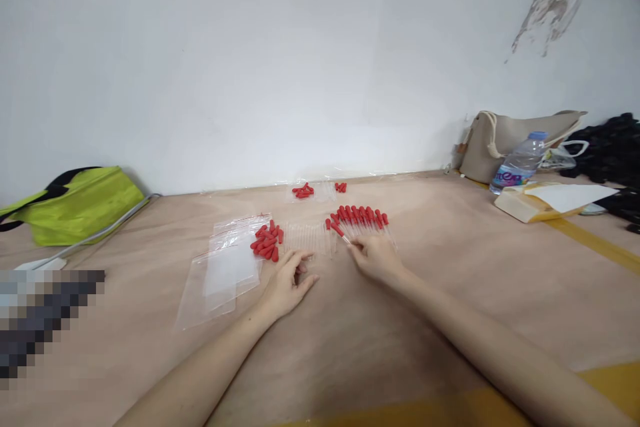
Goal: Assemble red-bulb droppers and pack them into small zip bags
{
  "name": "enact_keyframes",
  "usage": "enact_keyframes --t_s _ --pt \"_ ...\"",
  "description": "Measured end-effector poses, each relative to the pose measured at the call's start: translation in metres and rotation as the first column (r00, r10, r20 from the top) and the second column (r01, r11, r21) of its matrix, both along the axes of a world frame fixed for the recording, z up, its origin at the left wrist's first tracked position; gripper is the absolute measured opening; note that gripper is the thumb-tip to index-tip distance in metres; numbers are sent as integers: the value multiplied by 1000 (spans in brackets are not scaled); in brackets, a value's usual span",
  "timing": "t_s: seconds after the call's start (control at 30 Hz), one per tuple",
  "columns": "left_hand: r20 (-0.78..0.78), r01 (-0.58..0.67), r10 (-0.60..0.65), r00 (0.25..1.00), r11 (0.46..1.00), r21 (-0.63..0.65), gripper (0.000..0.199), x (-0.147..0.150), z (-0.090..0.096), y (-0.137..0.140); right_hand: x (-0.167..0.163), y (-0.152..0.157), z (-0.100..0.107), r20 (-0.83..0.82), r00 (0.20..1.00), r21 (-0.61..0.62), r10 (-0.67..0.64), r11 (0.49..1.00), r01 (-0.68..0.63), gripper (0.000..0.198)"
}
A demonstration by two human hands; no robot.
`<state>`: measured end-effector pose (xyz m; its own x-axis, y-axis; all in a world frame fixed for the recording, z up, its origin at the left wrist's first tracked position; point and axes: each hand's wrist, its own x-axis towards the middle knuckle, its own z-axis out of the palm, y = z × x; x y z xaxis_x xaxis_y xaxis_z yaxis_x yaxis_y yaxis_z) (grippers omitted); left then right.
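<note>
My right hand [377,257] pinches a glass dropper [340,231] with a red rubber bulb, its bulb end pointing up and left. Beside it lies a row of droppers [363,215], their red bulbs facing the wall. My left hand [289,282] rests on the table, thumb apart from the slightly curled fingers, with nothing visible in it. Just beyond its fingertips are several clear glass tubes [305,237] in a row. A pile of loose red bulbs [267,241] lies left of the tubes, partly over clear zip bags [220,277].
Near the wall lie more red bulbs [303,191] and clear tubes [326,191]. At left is a lime-green bag [90,203]. At right stand a water bottle [520,163] and a beige bag [520,127], with an opened paper packet [523,205] in front and a black heap [607,150] behind.
</note>
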<state>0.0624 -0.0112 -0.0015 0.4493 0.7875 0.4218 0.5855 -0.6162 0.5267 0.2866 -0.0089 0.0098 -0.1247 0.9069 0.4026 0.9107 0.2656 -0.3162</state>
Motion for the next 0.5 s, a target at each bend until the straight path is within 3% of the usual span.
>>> enact_keyframes --t_s 0.1,0.23,0.5 --pt "-54 53 -54 997 999 -12 21 1 2 0 -1 21 7 -39 993 -67 -114 992 112 25" --pt "-56 96 -97 994 995 -11 14 1 3 -1 -12 39 9 -5 967 -54 -255 966 255 28" --pt "-58 120 -121 991 992 -25 13 1 3 0 -23 48 2 125 924 -125 -360 919 375 33"
